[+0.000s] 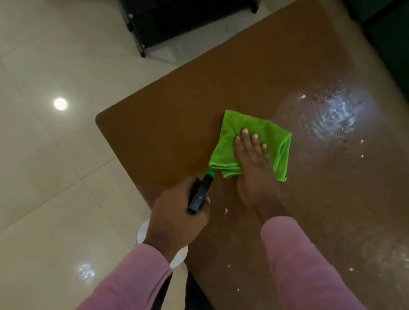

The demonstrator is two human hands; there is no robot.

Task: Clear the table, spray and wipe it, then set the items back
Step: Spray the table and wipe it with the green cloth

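Brown table [171, 122] bears a folded green cloth [227, 137], wet smears [338, 114], white crumbs [226, 210].

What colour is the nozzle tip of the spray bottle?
Green, on a black spray head; the nozzle tip shows best in the head view.

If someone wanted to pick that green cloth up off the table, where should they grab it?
Probably the thick bunched fold at the near edge of the cloth, pinched from above on the person's side. Elsewhere it lies flat on the table under the right hand, whose straight fingers press it, leaving little to catch.
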